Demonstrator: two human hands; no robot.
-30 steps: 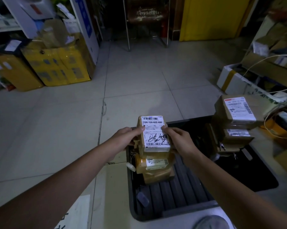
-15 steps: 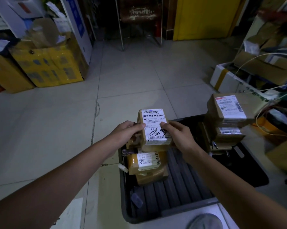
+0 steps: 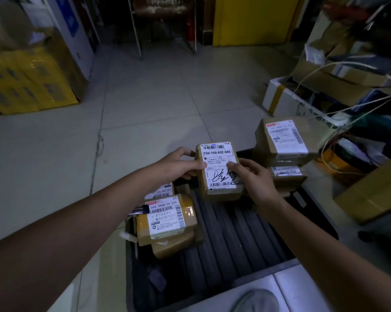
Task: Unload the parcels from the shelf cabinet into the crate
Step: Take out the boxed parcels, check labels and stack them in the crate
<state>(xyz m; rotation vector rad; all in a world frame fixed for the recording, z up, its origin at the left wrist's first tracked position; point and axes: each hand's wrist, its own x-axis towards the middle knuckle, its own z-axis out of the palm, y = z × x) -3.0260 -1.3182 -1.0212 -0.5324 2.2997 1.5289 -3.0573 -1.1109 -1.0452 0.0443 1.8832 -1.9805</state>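
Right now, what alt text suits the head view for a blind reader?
The left hand and right hand grip a small brown parcel with a white label above a dark ribbed crate. Labelled parcels lie at the crate's left side; a stack of brown boxes stands at its far right.

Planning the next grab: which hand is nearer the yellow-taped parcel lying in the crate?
Left. The left hand is close above the yellow-taped parcel; the right hand is farther right, across the held parcel.
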